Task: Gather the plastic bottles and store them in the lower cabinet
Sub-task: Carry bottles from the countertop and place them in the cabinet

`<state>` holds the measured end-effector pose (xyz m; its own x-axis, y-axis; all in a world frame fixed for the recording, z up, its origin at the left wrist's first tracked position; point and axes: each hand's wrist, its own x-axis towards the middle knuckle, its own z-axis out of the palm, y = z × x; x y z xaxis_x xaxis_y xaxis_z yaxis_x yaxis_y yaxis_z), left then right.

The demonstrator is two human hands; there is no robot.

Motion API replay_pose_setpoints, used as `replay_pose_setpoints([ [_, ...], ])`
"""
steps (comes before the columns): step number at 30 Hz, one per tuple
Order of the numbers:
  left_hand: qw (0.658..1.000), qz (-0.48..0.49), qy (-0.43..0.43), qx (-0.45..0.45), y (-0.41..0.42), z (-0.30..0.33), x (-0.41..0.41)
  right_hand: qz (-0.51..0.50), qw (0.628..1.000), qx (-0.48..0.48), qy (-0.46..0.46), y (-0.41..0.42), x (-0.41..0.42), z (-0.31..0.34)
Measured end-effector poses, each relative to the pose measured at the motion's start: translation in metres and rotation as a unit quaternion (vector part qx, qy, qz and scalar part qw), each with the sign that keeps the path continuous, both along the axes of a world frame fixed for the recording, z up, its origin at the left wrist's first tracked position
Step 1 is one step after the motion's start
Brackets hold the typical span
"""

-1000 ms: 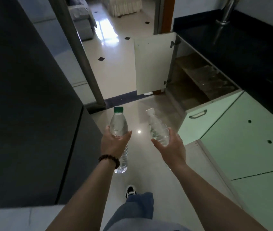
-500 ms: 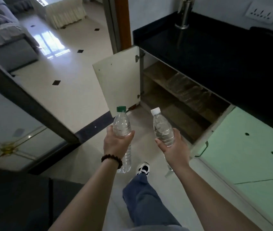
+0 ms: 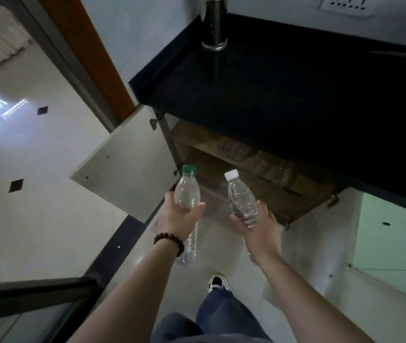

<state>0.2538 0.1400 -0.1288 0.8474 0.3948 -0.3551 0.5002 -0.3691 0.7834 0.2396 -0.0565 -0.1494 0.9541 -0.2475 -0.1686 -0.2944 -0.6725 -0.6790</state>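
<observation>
My left hand (image 3: 178, 220) grips a clear plastic bottle with a green cap (image 3: 187, 191), held upright. A second clear bottle with a white cap (image 3: 241, 199) leans slightly left in my right hand (image 3: 258, 230). Both bottles hang in front of the open lower cabinet (image 3: 266, 191), whose wooden shelf holds several clear bottles lying on their sides (image 3: 251, 154). The cabinet door (image 3: 127, 172) stands swung out to the left of my left hand.
A black countertop (image 3: 296, 100) with a steel tap (image 3: 213, 23) overhangs the cabinet. Pale green cabinet fronts (image 3: 395, 233) are at the right. A doorway with an orange frame (image 3: 90, 58) opens onto a tiled floor at left. My shoe (image 3: 218, 282) is on the floor below.
I have walked closer to the open cabinet, which now fills the centre of view. Both hands still hold their bottles in about the same pose.
</observation>
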Motion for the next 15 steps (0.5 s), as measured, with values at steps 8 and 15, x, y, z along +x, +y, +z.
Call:
replay_pose_setpoints([
  [8, 0.997, -0.060, 0.051, -0.011, 0.035, -0.034, 0.085, -0.059, 0.997, -0.003, 0.041, 0.041, 0.053, -0.033],
  [15, 0.989, -0.099, 0.077, -0.076, 0.069, -0.107, 0.162, -0.113, 0.992, 0.029, 0.039, 0.087, 0.108, -0.106],
])
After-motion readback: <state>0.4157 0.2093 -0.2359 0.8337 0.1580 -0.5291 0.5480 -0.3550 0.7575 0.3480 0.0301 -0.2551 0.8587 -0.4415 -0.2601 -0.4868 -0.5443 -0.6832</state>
